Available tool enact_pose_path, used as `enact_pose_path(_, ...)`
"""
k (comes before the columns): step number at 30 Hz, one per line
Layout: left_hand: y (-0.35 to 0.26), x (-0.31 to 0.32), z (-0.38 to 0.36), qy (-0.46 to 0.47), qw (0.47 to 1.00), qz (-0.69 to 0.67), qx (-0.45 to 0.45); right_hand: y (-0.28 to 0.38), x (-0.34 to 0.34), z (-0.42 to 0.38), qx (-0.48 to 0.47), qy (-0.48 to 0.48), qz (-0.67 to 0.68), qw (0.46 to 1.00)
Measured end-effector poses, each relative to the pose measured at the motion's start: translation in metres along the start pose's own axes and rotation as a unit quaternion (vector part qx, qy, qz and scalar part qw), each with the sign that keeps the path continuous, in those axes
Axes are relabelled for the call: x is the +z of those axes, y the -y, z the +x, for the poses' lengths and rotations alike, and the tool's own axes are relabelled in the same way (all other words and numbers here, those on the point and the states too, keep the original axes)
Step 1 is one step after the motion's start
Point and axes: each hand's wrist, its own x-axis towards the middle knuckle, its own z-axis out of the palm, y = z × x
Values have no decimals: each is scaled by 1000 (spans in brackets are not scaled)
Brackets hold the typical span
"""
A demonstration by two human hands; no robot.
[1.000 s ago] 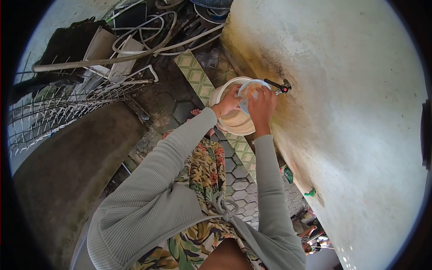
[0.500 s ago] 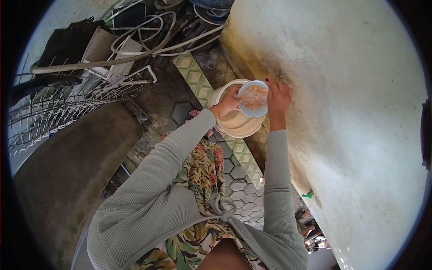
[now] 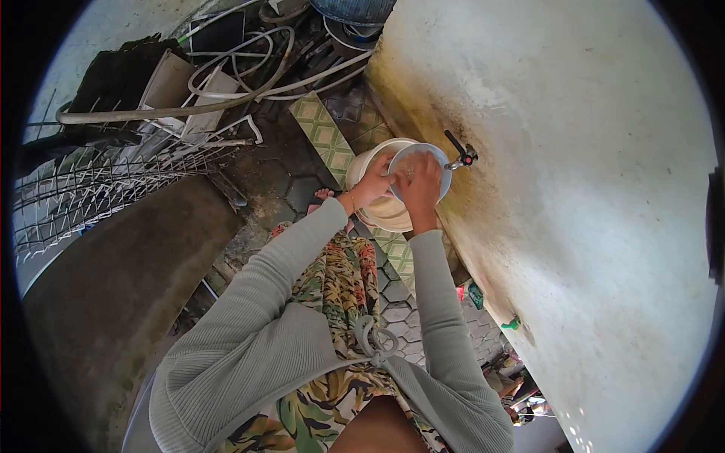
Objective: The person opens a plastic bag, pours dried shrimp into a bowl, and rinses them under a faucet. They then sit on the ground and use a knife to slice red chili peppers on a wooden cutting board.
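Observation:
My left hand grips the left rim of a light blue bowl, which is held over a cream bucket. Inside the bowl is cloudy water; its contents are largely covered by my right hand. That hand reaches down into the bowl with the fingers apart, the tips hidden in the water. Just right of the bowl, a metal tap with a black lever sticks out of the wall.
A stained pale wall rises on the right, with a green tap lower down. Patterned tiles and hexagonal pavers cover the floor. A coiled hose, wire mesh and scrap lie at the upper left.
My right hand has left the wall tap, uncovering it, and moved left into the bowl. Orange-brown pieces in the bowl, visible before, are now mostly covered. My left hand still holds the rim.

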Motion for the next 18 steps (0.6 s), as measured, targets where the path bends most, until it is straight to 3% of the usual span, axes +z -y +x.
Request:
enact_pose_path(3,-19,12,-25,-14,1000,-4,3,11,-9,-3,22,26,10,999)
enact_pose_path(5,-25,17,-40,-24,1000,10,6,5,-14,-11,41,114,96,988)
enact_pose_path(8,-28,12,-54,-33,999,16,12,-3,-21,-25,1,110,108,988)
enact_pose_path(12,-25,4,-66,-37,999,6,7,2,-35,-30,3,68,147,987)
enact_pose_path(15,-28,5,-77,-30,999,20,6,14,-42,-30,37,73,93,992)
enact_pose_path(17,-32,8,-87,-29,999,27,1,27,-45,-29,-96,-23,9,995)
enact_pose_path(18,-34,10,-91,-28,999,19,2,38,-48,-32,-95,-26,9,995)
